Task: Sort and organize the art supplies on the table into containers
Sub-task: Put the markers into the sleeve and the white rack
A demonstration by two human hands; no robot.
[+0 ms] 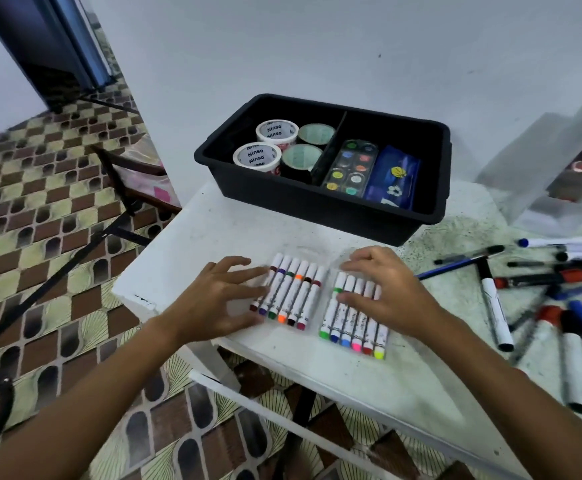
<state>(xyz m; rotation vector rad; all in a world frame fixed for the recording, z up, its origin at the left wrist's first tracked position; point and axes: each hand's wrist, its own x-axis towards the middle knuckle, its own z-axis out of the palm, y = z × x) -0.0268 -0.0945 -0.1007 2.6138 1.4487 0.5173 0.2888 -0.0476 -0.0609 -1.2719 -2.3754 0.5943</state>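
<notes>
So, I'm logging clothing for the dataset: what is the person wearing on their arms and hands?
Nothing that shows. The left hand and right hand are bare, with no gloves, rings or watch visible, and both forearms are uncovered up to the frame edge, no sleeves in view.

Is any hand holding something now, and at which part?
Nothing is lifted. The left hand touches the left marker pack at its left edge; the right hand rests on the right marker pack.

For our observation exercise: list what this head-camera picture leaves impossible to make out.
- Right marker pack: upper marker ends, hidden under the right hand.
- Clear container: blurred and cut by the right edge; contents unclear.
- Loose pens: blurred, some run off the right edge.
- Blue pouch in the black bin: print too small.
</notes>
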